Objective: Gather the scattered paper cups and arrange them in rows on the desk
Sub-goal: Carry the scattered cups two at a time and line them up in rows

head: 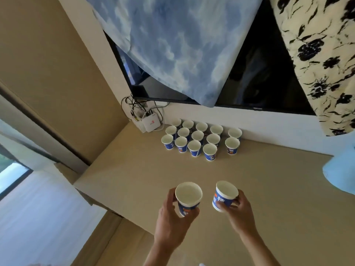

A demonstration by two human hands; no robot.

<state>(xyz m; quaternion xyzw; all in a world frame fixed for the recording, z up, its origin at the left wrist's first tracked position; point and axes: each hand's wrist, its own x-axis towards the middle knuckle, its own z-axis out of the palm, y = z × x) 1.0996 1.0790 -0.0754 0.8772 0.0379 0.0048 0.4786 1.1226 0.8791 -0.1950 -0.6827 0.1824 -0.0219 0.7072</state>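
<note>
The left hand [172, 214] grips one paper cup [189, 196], held upright above the bench [269, 189]. Just beside it, the right hand [238, 210] grips a second cup [224, 195], tilted toward the left hand. Well beyond both hands, fourteen cups [197, 135] stand upright by the wall: three rows of four, with two more just to their right. A white box [151, 123] with cables sits farther left.

The tan desk [249, 189] carries blue-and-white paper cups [194, 145] standing upright in three rows along its far edge, seemingly fourteen, with two set slightly apart on the right. A white router box [151, 124] sits in the far left corner.
</note>
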